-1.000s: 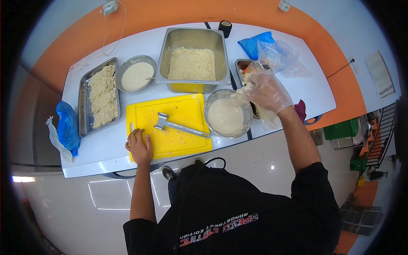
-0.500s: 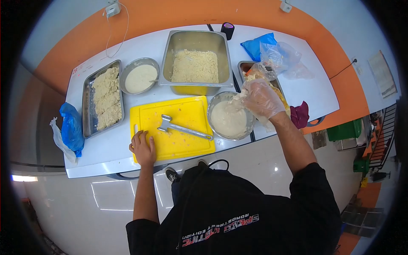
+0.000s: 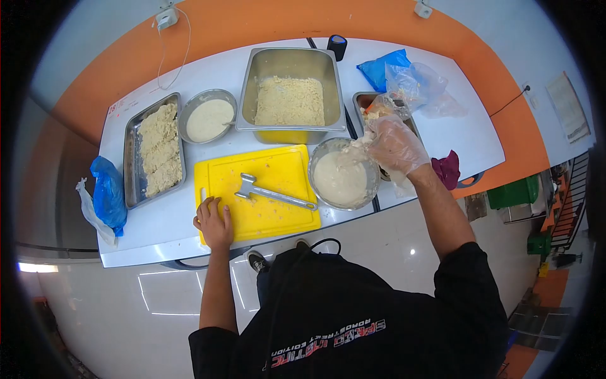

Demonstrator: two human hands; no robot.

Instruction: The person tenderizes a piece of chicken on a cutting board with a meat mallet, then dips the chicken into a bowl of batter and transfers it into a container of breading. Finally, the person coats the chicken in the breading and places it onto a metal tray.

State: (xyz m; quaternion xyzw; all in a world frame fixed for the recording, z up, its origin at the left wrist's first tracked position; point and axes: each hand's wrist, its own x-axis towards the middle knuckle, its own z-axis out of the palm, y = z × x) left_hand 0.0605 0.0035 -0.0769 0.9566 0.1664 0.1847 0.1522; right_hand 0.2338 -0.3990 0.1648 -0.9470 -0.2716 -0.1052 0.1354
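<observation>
My left hand [image 3: 214, 222] is bare and lies with fingers apart on the lower left corner of the yellow cutting board [image 3: 218, 183]. A metal meat mallet [image 3: 274, 194] rests on that board, among small scraps. My right hand [image 3: 398, 148], in a clear plastic glove, is closed on a pale batter-coated piece [image 3: 358, 150] at the right rim of a metal bowl of white batter [image 3: 339, 182]. The piece's full shape is hidden by the glove and coating. Just behind this hand sits a metal tray [image 3: 365, 98] with food in it, partly covered by the hand and plastic.
A deep steel pan [image 3: 290, 55] of crumbly coating stands at the back. Left of it are a second bowl of white liquid [image 3: 208, 120] and a tray of coated pieces [image 3: 130, 170]. Blue bags [image 3: 108, 196], clear plastic [image 3: 420, 88] and a maroon cloth [image 3: 447, 169] lie near the edges.
My right hand has shifted slightly right, and the coated piece has come up toward the bowl's right rim. My left hand has stayed on the board.
</observation>
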